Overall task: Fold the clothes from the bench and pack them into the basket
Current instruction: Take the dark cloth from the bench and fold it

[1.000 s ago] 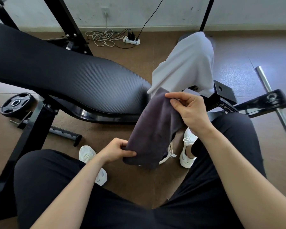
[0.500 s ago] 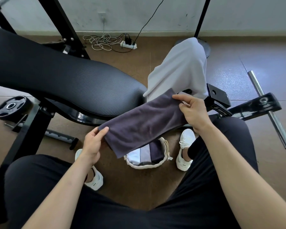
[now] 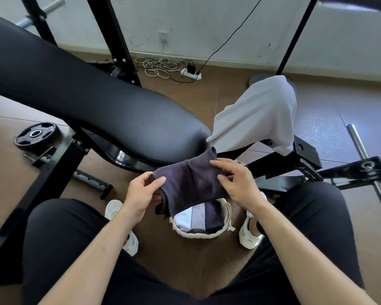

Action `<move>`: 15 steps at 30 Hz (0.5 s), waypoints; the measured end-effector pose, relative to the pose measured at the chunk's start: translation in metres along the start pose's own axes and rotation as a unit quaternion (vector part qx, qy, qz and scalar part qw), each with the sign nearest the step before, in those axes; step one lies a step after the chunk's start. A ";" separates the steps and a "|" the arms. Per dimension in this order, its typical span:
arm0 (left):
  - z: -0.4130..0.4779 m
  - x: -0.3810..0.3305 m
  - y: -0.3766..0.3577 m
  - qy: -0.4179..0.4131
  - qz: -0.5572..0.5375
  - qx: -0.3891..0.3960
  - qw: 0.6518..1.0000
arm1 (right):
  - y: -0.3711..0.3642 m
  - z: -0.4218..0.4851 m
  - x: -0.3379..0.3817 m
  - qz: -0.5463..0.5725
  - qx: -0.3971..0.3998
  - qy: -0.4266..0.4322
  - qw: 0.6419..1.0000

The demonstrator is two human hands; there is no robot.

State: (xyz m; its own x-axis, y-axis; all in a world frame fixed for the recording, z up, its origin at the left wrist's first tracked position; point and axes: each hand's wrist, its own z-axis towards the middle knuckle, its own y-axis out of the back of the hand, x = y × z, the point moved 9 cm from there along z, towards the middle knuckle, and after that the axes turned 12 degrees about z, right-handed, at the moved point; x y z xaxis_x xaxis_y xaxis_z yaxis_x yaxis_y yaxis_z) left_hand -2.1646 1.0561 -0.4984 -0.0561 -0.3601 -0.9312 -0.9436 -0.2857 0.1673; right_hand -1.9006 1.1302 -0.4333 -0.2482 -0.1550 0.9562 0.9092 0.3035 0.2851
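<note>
above the basket [image 3: 196, 234], dark cloth [image 3: 191, 183] now doubled shorter, left hand [image 3: 141, 194] and right hand [image 3: 240, 183] fingers pinched on it

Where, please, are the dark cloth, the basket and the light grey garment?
dark cloth [image 3: 194, 183]: head view, middle of its upper face.
basket [image 3: 226, 206]: head view, right rim.
light grey garment [image 3: 262, 115]: head view, middle of its draped face.

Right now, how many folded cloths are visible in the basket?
3, side by side in the basket: white cloth left, light grey cloth middle, dark cloth right. More may be hidden.
</note>
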 end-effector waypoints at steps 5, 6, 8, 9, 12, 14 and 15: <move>-0.007 -0.008 -0.012 -0.004 -0.002 0.018 1.000 | -0.037 -0.009 0.005 0.029 0.050 -0.015 0.998; -0.008 -0.009 -0.015 -0.006 0.000 0.023 1.000 | -0.042 -0.011 0.006 0.030 0.056 -0.017 0.998; -0.010 -0.012 -0.019 -0.012 0.011 0.033 0.999 | -0.052 -0.014 0.006 0.027 0.073 -0.021 0.997; -0.011 -0.012 -0.021 -0.014 0.015 0.038 0.999 | -0.056 -0.016 0.005 0.027 0.083 -0.025 0.996; -0.014 -0.014 -0.027 -0.013 0.030 0.054 0.998 | -0.067 -0.019 0.002 0.046 0.106 -0.039 0.993; -0.016 -0.015 -0.031 -0.014 0.032 0.065 0.997 | -0.072 -0.022 0.001 0.053 0.115 -0.040 0.991; -0.017 -0.015 -0.032 -0.014 0.030 0.071 0.997 | -0.075 -0.023 0.001 0.059 0.116 -0.038 0.991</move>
State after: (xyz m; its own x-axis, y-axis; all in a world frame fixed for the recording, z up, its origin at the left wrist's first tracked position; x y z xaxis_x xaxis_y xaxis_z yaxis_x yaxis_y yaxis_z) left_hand -2.1277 1.0553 -0.4841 -0.1208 -0.3479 -0.9297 -0.9748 -0.1353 0.1773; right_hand -1.9613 1.0856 -0.4548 -0.1771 -0.0362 0.9835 0.8347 0.5240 0.1696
